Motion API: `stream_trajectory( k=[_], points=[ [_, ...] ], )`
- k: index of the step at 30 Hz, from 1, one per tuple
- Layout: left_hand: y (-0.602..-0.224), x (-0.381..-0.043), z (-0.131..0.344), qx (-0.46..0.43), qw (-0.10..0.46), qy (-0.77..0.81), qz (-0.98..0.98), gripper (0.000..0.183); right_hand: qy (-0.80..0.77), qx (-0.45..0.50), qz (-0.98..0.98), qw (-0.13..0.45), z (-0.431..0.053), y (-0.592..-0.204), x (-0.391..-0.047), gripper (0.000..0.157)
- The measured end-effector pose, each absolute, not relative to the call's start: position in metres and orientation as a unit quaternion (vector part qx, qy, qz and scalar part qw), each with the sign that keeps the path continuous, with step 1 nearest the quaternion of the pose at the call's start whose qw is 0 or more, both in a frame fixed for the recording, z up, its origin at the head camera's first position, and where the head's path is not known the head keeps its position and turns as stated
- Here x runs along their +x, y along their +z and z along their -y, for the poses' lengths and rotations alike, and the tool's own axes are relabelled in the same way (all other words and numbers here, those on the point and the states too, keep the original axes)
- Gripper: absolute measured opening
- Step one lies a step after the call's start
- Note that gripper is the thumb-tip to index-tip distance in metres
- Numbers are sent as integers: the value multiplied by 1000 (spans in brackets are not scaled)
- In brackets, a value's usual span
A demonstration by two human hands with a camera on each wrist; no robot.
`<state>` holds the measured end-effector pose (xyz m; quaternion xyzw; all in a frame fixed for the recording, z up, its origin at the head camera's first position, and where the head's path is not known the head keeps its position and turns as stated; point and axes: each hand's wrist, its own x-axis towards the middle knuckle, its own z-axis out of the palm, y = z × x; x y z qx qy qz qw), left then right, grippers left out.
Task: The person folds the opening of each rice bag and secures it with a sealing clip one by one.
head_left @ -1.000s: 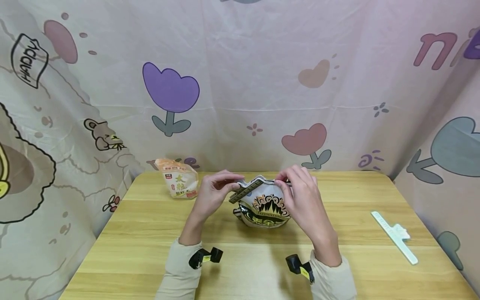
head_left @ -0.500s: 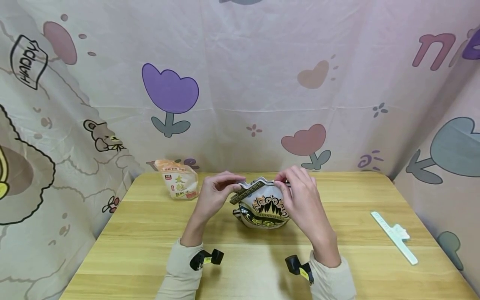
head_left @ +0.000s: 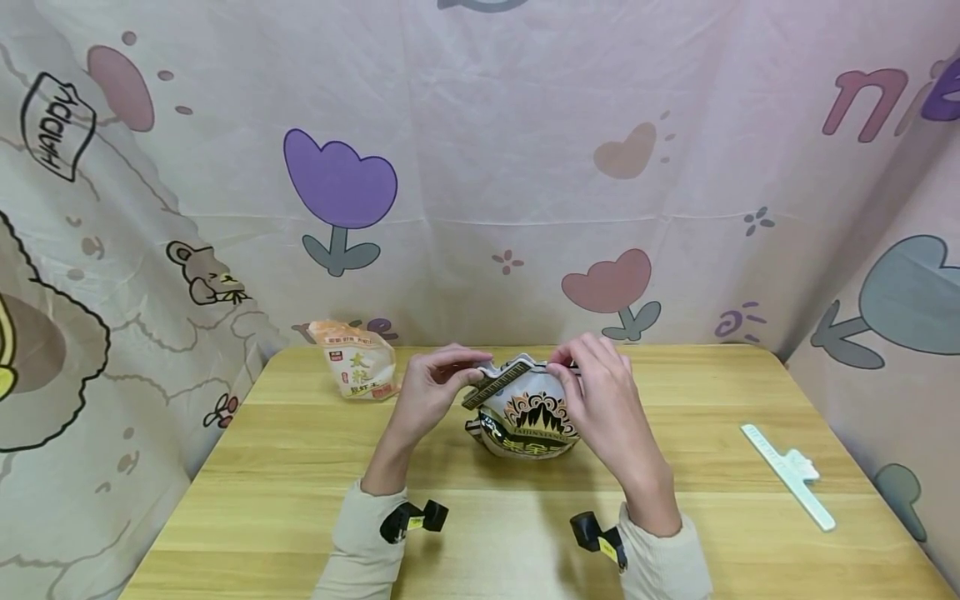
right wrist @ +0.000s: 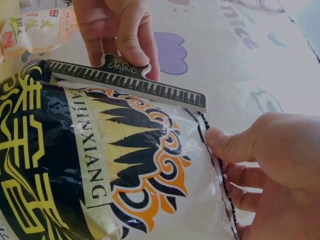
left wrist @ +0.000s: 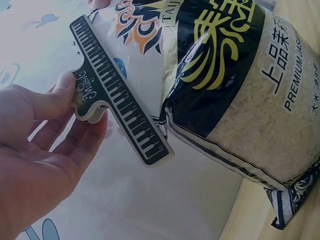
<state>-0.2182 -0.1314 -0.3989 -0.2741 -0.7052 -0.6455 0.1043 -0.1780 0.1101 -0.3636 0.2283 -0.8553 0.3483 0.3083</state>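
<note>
A bag of rice (head_left: 536,421) stands on the table with its mouth up, black and gold with a white top and a clear side that shows the grains. My left hand (head_left: 431,383) pinches the handle of a black clip (left wrist: 120,90) printed with piano keys and "Music". The clip's long bar slants over the bag's top left corner in the head view. With thumb and fingers, my right hand (right wrist: 270,170) pinches the top edge of the bag at its right part. Between the two hands the white edge is wavy.
A smaller white and orange packet (head_left: 360,367) stands at the back left of the wooden table (head_left: 300,500). On the right lies a pale mint clip (head_left: 787,475) with a long bar. A patterned cloth (head_left: 465,167) hangs behind the table.
The black clip and my left hand have edged slightly to the right over the bag's top. My right hand keeps its pinch on the bag's edge.
</note>
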Motion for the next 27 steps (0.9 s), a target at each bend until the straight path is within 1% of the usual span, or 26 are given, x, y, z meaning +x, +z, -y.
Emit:
stream_trajectory(
  k=[6, 11, 14, 17, 20, 24, 27],
  points=[
    [-399, -220, 130, -280, 101, -640, 708, 22, 348, 227, 856, 307, -111, -362, -178, 9],
    [-397, -218, 130, -276, 90, -635, 716, 23, 357, 221, 860, 291, -115, -360, -176, 8],
    [-395, -216, 129, -281, 100, -615, 730, 25, 360, 217, 862, 285, -119, -359, -174, 8],
    [-391, -212, 124, -290, 139, -583, 746, 28, 355, 216, 864, 284, -122, -357, -173, 7],
    [-386, -207, 117, -296, 197, -547, 758, 30, 343, 214, 869, 285, -124, -357, -173, 7],
    [-380, -200, 102, -309, 268, -490, 770, 27, 330, 206, 875, 289, -128, -358, -174, 8],
    [-378, -195, 89, -322, 307, -436, 782, 23, 326, 212, 874, 290, -130, -358, -174, 9]
  ],
)
